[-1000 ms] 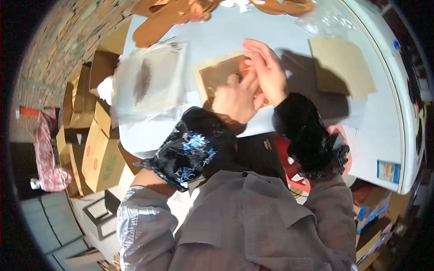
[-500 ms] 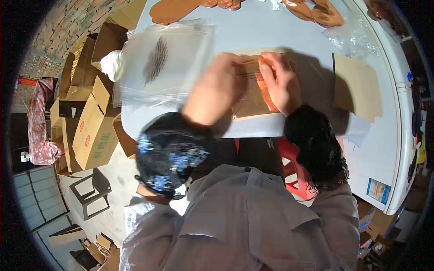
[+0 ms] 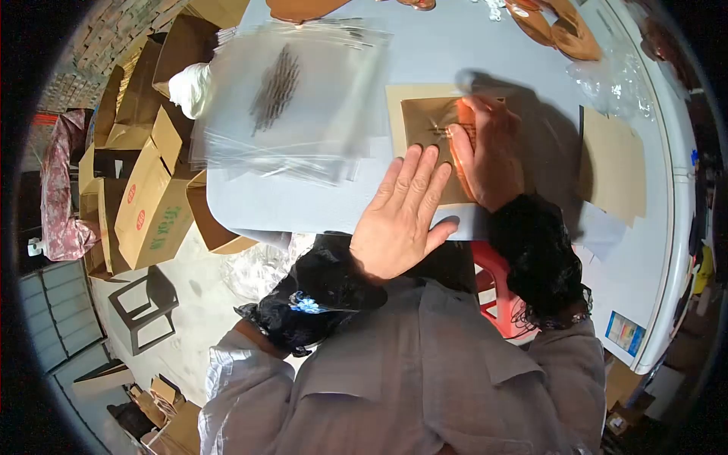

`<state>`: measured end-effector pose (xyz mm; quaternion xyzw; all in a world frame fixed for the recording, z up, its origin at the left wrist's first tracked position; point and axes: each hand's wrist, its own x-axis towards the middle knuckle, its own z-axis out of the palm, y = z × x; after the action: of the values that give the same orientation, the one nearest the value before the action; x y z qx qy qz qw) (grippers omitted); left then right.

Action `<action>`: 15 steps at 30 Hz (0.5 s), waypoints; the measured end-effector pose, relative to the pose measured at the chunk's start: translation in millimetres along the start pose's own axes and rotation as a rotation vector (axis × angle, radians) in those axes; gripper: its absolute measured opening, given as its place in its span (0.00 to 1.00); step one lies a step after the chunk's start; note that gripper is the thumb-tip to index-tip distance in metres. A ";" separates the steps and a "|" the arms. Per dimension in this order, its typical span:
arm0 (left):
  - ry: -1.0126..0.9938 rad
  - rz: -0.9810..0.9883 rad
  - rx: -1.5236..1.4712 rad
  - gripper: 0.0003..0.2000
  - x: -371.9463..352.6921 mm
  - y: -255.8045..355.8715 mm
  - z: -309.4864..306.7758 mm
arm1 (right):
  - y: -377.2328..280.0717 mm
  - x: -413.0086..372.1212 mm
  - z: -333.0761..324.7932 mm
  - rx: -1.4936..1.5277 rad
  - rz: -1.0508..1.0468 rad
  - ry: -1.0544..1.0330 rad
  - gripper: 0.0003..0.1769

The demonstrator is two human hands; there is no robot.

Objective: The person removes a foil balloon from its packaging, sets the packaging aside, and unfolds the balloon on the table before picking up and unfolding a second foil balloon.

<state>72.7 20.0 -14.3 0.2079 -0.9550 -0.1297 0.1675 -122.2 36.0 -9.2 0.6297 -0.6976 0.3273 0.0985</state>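
On the table in front of me lies a brown cardboard sheet with a shiny clear film over part of it, on top of a paler board. My left hand lies flat, fingers stretched out, its fingertips at the lower left of the sheet. Curled over the right part of the sheet, my right hand grips an orange plastic-wrapped packet with dark print. What the packet contains cannot be made out, and the hand hides its right side.
A stack of clear plastic bags lies to the left. Brown pieces are at the far edge, near crumpled clear plastic. A cardboard piece sits at right. Cardboard boxes and a dark stool stand left of the table.
My left hand, blurred at the sheet's upper left before, has come down toward me and flattened out. The right hand stays on the orange packet. The whole view has shifted slightly.
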 end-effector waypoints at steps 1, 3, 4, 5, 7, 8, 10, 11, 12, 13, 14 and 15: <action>0.012 0.004 0.007 0.37 0.6 -0.5 0.0 | -0.9 1.2 -1.8 -0.015 0.004 -0.007 0.22; 0.047 -0.004 0.015 0.36 1.0 -1.5 0.9 | 1.1 3.1 -2.9 -0.042 0.049 -0.105 0.25; 0.065 -0.001 0.017 0.35 1.9 -0.5 0.9 | 3.4 2.6 -3.5 -0.060 0.075 -0.151 0.26; 0.065 -0.001 0.018 0.35 3.3 0.4 0.3 | 5.5 1.7 -2.7 -0.062 0.033 -0.092 0.25; 0.064 -0.004 0.019 0.34 4.6 1.4 -4.6 | 6.2 -0.4 2.5 -0.066 -0.053 0.022 0.22; 0.084 0.003 0.026 0.33 4.4 0.4 -2.8 | 6.1 -1.6 3.2 -0.075 -0.064 0.045 0.22; 0.094 0.009 0.053 0.34 3.3 1.1 0.3 | 6.8 -0.7 1.3 -0.024 -0.072 0.035 0.22; 0.100 0.014 0.068 0.34 3.2 1.7 0.8 | 7.6 0.2 -0.1 0.000 -0.077 0.033 0.22; 0.100 0.017 0.072 0.34 3.5 2.1 0.5 | 9.2 0.6 -0.7 0.022 -0.080 0.021 0.23; 0.104 0.022 0.079 0.34 3.7 1.9 0.9 | 11.0 0.7 -1.1 0.044 -0.081 0.009 0.23; 0.104 0.028 0.086 0.34 3.6 1.3 1.9 | 12.2 -0.2 -1.5 0.067 -0.080 -0.002 0.24; 0.101 0.035 0.092 0.33 3.2 1.1 2.2 | 7.7 0.4 -4.9 0.029 -0.132 -0.018 0.26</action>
<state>68.7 19.9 -15.1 0.2050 -0.9537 -0.0723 0.2079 -130.9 38.5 -7.7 0.6786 -0.6507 0.3242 0.1045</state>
